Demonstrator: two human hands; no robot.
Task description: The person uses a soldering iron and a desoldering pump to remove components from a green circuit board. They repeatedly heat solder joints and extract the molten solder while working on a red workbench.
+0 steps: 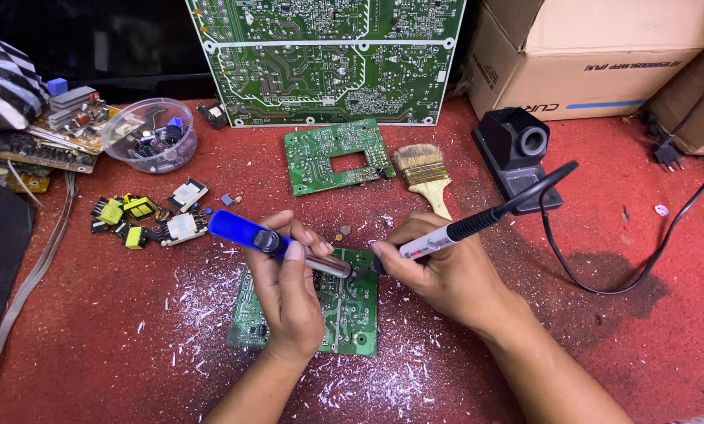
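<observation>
an electronics repair workshop, going by what lies around the two hands. under them sits a small green circuit board [352, 302] on a red work surface [116, 345] dusted with pale flakes and shavings. just beyond the hands lie a second green board with a square cut-out [320, 157] and a paintbrush [424, 174], and further back a large circuit board [328, 59] leans upright. off to the left hand's side are loose yellow transformers [128, 216] and a clear bowl of small parts [149, 135] (more stripped boards pile up behind it). to the right hand's side stands a black soldering-iron stand [517, 153], with cardboard boxes [588, 55] behind.
</observation>
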